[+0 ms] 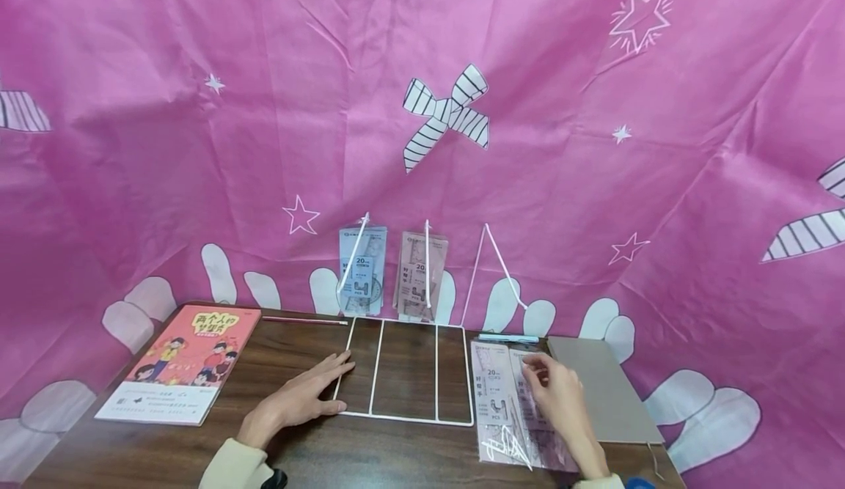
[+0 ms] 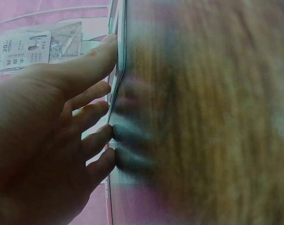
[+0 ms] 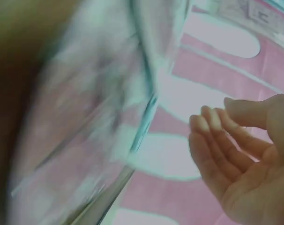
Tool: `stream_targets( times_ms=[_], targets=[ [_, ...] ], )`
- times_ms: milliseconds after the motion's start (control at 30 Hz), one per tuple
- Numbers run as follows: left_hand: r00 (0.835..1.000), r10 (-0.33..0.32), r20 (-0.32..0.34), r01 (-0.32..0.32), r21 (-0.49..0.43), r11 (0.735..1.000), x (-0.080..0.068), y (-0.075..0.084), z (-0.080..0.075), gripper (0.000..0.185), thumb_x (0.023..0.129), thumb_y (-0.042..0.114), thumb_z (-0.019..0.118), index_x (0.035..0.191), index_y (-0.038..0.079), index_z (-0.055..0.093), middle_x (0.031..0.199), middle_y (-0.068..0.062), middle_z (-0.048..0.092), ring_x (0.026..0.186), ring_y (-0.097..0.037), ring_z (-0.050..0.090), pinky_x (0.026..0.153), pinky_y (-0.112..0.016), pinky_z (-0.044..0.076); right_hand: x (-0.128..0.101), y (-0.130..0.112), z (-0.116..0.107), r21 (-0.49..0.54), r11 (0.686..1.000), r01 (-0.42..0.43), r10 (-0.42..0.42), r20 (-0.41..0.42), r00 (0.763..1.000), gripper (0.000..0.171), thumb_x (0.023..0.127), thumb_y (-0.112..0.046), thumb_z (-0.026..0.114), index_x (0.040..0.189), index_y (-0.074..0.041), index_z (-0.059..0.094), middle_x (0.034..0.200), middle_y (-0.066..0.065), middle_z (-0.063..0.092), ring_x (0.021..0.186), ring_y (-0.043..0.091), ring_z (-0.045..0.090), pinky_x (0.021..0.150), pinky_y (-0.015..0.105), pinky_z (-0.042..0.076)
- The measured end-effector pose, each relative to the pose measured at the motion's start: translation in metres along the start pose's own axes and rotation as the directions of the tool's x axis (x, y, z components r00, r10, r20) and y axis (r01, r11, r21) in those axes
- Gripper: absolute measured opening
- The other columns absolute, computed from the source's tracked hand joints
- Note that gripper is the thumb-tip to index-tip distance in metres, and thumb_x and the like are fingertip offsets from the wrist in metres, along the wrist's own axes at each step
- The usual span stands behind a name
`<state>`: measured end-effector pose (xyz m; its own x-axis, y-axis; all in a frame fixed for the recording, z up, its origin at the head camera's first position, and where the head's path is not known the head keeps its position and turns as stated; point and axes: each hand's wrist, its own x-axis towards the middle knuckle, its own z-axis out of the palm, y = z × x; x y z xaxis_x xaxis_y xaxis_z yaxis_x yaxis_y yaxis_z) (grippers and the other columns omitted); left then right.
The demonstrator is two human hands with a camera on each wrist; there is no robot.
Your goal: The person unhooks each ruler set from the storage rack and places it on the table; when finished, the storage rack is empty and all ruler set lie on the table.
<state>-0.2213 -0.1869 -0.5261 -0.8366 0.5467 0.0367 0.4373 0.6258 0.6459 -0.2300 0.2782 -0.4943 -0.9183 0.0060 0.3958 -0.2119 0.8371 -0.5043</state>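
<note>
Head view, items by size. Table (image 1: 409,460): dark wood, backed by a pink cloth (image 1: 528,108). Book (image 1: 181,364): orange cover, flat at the left edge. Grey board (image 1: 604,386): flat at the right edge. Wire rack (image 1: 404,372): white, base flat at centre, three uprights behind; two upright ruler packs, blue (image 1: 361,269) and pink (image 1: 420,275), stand in its left and middle slots, the right slot bare. Pink packs (image 1: 505,401): a flat stack just right of the rack, long axis running away from the person. Left hand (image 1: 300,401): fingers straight, flat on the table, tips touching the rack's left edge, holding nothing. Right hand (image 1: 561,401): directly over the stack, fingers loosely bent; whether they pinch the top pack cannot be told, and the right wrist view (image 3: 245,159) shows them relaxed, apart from the blurred plastic. The right hand is by far the nearer to the stack.
</note>
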Motion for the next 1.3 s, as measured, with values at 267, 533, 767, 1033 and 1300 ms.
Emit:
stream_targets(
  times_ms=[267,533,767,1033,1300],
  targets=[
    [1.000,-0.019,-0.001,0.019,-0.006,1.000,-0.001,0.001,-0.001,0.071,0.098,0.030,0.074,0.155,-0.002,0.046,0.167,-0.026,0.030,0.152,-0.052,0.025,0.115,-0.074,0.028,0.059,-0.043,0.039,0.334,0.931,0.149,-0.142,-0.048,0.989,0.017,0.090,0.003,0.078,0.106,0.000,0.075,0.090,0.007,0.077,0.081,0.019,0.074,0.075,0.028,0.063],
    [1.000,0.000,-0.003,0.000,-0.001,1.000,0.003,0.001,0.003,0.069,0.098,0.027,0.074,0.154,-0.002,0.046,0.166,-0.027,0.031,0.151,-0.053,0.027,0.114,-0.073,0.029,0.101,-0.077,0.060,0.521,0.838,0.159,-0.175,-0.018,0.984,0.033,0.095,-0.007,0.077,0.125,0.003,0.068,0.111,0.018,0.076,0.097,0.031,0.074,0.087,0.042,0.062],
    [0.999,-0.030,0.013,0.030,-0.020,0.999,0.003,0.000,-0.002,0.071,0.098,0.028,0.074,0.155,-0.002,0.045,0.167,-0.025,0.030,0.153,-0.051,0.025,0.116,-0.072,0.027,0.123,-0.104,0.078,0.575,0.809,0.123,-0.161,0.015,0.987,0.032,0.095,-0.009,0.077,0.125,-0.001,0.069,0.113,0.017,0.075,0.101,0.033,0.073,0.089,0.047,0.061],
    [0.998,-0.060,0.015,0.060,-0.008,0.998,0.003,0.001,-0.003,0.071,0.098,0.030,0.074,0.157,0.001,0.045,0.169,-0.023,0.028,0.154,-0.049,0.023,0.117,-0.071,0.027,0.135,-0.125,0.090,0.601,0.793,0.100,-0.137,0.016,0.990,0.017,0.096,-0.004,0.074,0.111,0.002,0.071,0.108,0.019,0.076,0.103,0.034,0.074,0.092,0.043,0.061],
    [0.998,-0.063,0.022,0.063,-0.001,0.998,0.004,0.000,-0.004,0.070,0.099,0.029,0.073,0.157,0.001,0.044,0.169,-0.023,0.028,0.154,-0.048,0.023,0.118,-0.070,0.027,0.141,-0.133,0.093,0.681,0.728,0.077,-0.089,-0.018,0.996,0.018,0.095,0.004,0.071,0.113,0.005,0.069,0.106,0.024,0.074,0.104,0.036,0.073,0.091,0.039,0.061]
  ],
)
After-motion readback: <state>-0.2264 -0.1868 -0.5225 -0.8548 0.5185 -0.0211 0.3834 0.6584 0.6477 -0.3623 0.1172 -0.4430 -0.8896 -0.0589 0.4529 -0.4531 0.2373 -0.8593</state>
